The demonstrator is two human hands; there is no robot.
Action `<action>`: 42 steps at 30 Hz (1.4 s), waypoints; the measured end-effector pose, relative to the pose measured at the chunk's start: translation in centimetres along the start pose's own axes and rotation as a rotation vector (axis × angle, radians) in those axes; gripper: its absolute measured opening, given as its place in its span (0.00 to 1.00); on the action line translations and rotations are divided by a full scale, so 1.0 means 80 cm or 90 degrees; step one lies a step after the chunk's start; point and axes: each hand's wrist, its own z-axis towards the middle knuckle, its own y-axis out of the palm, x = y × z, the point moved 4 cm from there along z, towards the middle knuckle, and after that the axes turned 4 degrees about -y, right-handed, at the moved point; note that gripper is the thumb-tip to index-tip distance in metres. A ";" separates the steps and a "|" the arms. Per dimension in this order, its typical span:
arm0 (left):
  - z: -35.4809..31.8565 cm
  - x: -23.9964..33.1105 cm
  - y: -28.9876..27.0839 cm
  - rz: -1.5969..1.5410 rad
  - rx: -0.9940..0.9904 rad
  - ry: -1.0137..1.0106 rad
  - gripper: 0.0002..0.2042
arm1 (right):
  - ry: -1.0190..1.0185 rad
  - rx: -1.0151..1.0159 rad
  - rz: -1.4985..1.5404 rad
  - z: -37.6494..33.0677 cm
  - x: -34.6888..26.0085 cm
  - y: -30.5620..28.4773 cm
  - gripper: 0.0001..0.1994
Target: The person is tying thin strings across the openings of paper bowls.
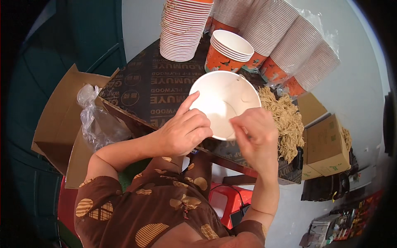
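Several stacks of paper cups (pixel 264 29), white inside and orange outside, lie tilted across the far end of the dark plywood bench (pixel 144 87), some in clear plastic sleeves, apparently so that single cups can be drawn off from the near end. A short upright stack (pixel 227 51) stands just beyond the work. To the left an open cardboard box (pixel 58 120) holds a crumpled clear plastic bag (pixel 97 120); to the right, smaller closed cartons (pixel 326 146) sit lower down. A heap of dry, tan noodle-like strands (pixel 285 120) rests on the bench's right edge, within easy reach. At the centre, one white cup (pixel 223 101) is held tipped toward the person so its inside faces the camera. The left hand (pixel 184 132) steadies it at the near rim, thumb extended up along the rim and fingers curled under the wall. The right hand (pixel 256 132) hovers at the cup's lower right edge with fingers (pixel 240 126) drawn together as if pinching; whether anything lies between them cannot be told.
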 end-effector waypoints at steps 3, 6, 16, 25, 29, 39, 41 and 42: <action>0.011 -0.007 0.002 -0.015 0.036 -0.018 0.07 | 0.049 0.109 -0.011 -0.012 0.011 -0.013 0.06; 0.020 -0.018 0.008 -0.027 0.034 -0.037 0.09 | 0.197 0.164 0.215 -0.035 0.029 -0.006 0.05; 0.019 0.013 0.013 0.034 0.139 -0.011 0.18 | 0.460 0.133 0.690 -0.092 0.028 0.052 0.05; -0.032 0.042 0.032 -0.135 0.077 -0.217 0.14 | 0.546 0.067 0.798 -0.124 0.002 0.093 0.05; -0.041 0.042 0.033 -0.169 0.056 -0.255 0.12 | 0.535 0.031 0.780 -0.130 -0.003 0.104 0.04; -0.049 0.040 0.032 -0.083 -0.017 -0.158 0.16 | 0.500 -0.012 0.678 -0.135 -0.005 0.115 0.05; -0.049 0.040 0.032 -0.059 -0.038 -0.141 0.16 | 0.514 -0.012 0.692 -0.137 -0.005 0.117 0.05; -0.049 0.039 0.032 -0.059 -0.037 -0.141 0.16 | 0.528 -0.011 0.707 -0.138 -0.005 0.118 0.05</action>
